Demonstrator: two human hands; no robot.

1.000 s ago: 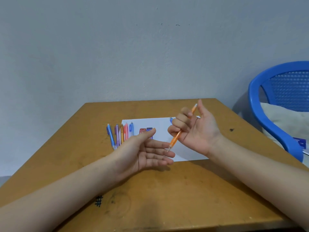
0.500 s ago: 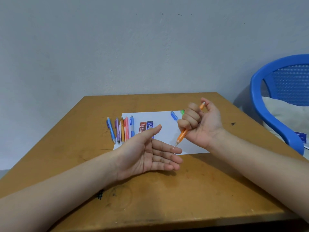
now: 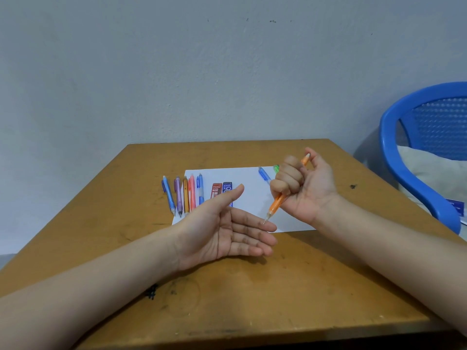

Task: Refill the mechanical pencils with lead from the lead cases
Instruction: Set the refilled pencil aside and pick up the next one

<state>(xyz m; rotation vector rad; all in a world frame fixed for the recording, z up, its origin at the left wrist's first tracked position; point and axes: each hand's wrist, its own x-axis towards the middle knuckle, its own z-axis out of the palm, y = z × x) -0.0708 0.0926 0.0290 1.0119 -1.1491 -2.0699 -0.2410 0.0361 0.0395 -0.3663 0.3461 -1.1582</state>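
We note an orange mechanical pencil (image 3: 277, 201), a red lead case (image 3: 216, 190) and dark blue lead case (image 3: 227, 188) on white paper (image 3: 243, 176), a brown table (image 3: 121, 198), and a blue mesh-patterned chair (image 3: 414, 157).

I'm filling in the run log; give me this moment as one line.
right hand: fist around orange pencil, tip down | left hand: open, palm up under tip | lead cases: on paper

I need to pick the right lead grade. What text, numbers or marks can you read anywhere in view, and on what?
"2B": on the red lead case; the brand word above it is too blurred to read.
"0.5", large and sideways: on the dark blue lead case; its small brand word is unreadable.
"#"-like black scribble: on the table.
Pencils: no legible print.
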